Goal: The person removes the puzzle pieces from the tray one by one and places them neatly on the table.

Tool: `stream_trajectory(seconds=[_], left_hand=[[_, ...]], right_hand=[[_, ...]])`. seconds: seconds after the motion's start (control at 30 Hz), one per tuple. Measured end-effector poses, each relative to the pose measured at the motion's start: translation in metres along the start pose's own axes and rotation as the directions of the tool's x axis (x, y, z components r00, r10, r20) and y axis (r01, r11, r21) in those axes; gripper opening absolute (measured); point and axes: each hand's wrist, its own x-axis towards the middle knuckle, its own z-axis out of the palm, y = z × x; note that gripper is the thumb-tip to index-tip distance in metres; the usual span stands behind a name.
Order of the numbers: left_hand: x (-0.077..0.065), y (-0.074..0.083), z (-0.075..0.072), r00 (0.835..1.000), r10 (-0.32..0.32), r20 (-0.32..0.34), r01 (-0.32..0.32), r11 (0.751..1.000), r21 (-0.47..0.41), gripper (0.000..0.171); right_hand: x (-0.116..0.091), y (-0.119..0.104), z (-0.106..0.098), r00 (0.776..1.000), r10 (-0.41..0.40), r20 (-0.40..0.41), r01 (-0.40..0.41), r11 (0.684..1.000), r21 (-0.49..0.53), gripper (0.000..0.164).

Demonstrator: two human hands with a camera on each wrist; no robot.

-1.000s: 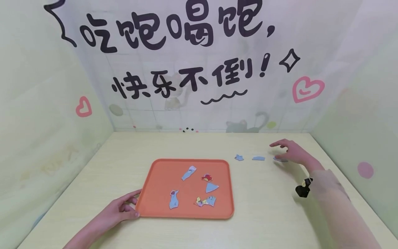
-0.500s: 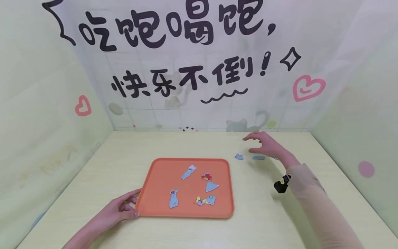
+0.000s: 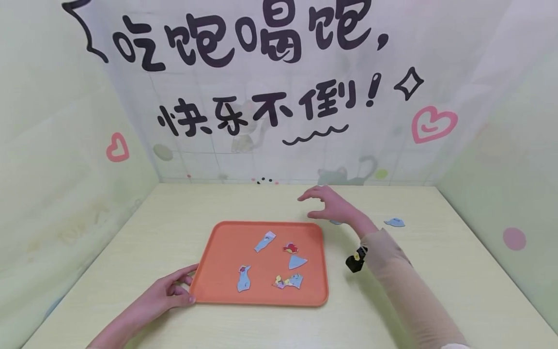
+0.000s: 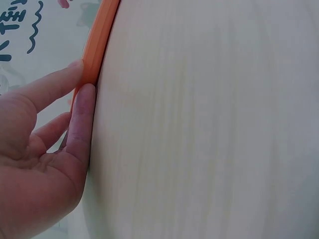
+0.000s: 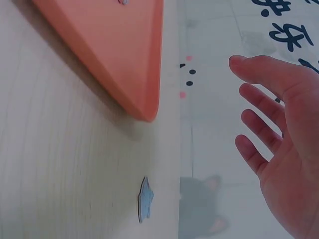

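Leftward goes my right hand (image 3: 331, 205), off the pieces at the right a second ago and now just beside the tray's far right corner, leaving the right-hand blue piece (image 3: 394, 222) uncovered! Orange tray (image 3: 224, 254), same spot on the tabletop (image 3: 183, 208), carries five cut-outs: pale strip (image 3: 264, 242), red-and-yellow scrap (image 3: 290, 248), blue triangle (image 3: 298, 262), curved blue piece (image 3: 243, 279), blue-and-yellow piece (image 3: 293, 281). Left hand (image 3: 163, 294) grips that tray by its near left corner, thumb and a fingertip against the edge, no shift there. Right side, fingers spread and softly curved, thumb well apart, nothing between them, the whole hand raised; a small blue star-like piece (image 5: 145, 200) lies on the tabletop near the tray corner. Beige sleeve (image 3: 394, 271), black device (image 3: 355, 261) at my wrist. Behind it all, big black lettering (image 3: 272, 104) on the back wall (image 3: 296, 165) reads 吃饱喝饱,快乐不倒! Wavy line (image 3: 316, 135) beneath, pink heart (image 3: 433, 125) off right.
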Motion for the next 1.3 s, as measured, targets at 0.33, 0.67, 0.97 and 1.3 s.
stream_trajectory(seconds=[0.33,0.67,0.97,1.3], left_hand=[[0.002,0.002,0.0,1.0,-0.001,0.014,0.001,1.0,-0.009,0.084],[0.002,0.002,0.001,1.0,0.005,0.016,-0.005,1.0,-0.008,0.085],[0.001,0.004,0.001,1.0,0.007,-0.004,-0.007,1.0,0.013,0.084],[-0.001,0.002,0.001,1.0,0.023,-0.003,-0.023,1.0,0.003,0.083]], right_hand=[[0.029,-0.027,0.04,1.0,-0.019,0.024,0.017,0.995,0.098,0.041],[0.036,-0.042,0.081,0.999,-0.035,0.033,0.025,0.963,0.269,0.045],[0.03,-0.038,0.108,0.989,0.113,0.09,-0.141,0.894,0.426,0.043],[0.028,-0.034,0.113,0.974,0.162,0.159,-0.209,0.912,0.353,0.038]])
